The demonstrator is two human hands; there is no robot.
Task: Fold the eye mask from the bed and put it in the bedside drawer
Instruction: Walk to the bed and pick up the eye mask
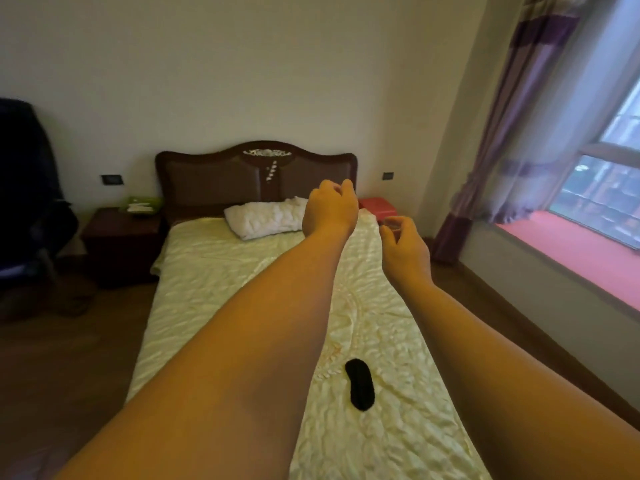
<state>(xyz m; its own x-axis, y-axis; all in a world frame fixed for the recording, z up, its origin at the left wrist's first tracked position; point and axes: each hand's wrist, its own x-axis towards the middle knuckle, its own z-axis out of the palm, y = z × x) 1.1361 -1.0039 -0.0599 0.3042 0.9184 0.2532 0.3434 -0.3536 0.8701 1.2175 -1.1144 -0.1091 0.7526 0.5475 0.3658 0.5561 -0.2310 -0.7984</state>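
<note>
1 bed (207, 289) fills the centre of the frame, with 1 pillow (266, 218) and 1 black eye mask (360, 383). 2 hands are raised: left hand (330, 209), right hand (403, 247). 1 nightstand (121, 244) stands at left, 1 red box (375, 206) at right, and 2 wall switches (112, 179) flank the headboard.

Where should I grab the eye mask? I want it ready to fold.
Judging by its pose, pinch the two narrow ends of the black eye mask, coming down from above. It lies flat and lengthwise on the bedspread, so one end points toward you and the other toward the headboard.
</note>
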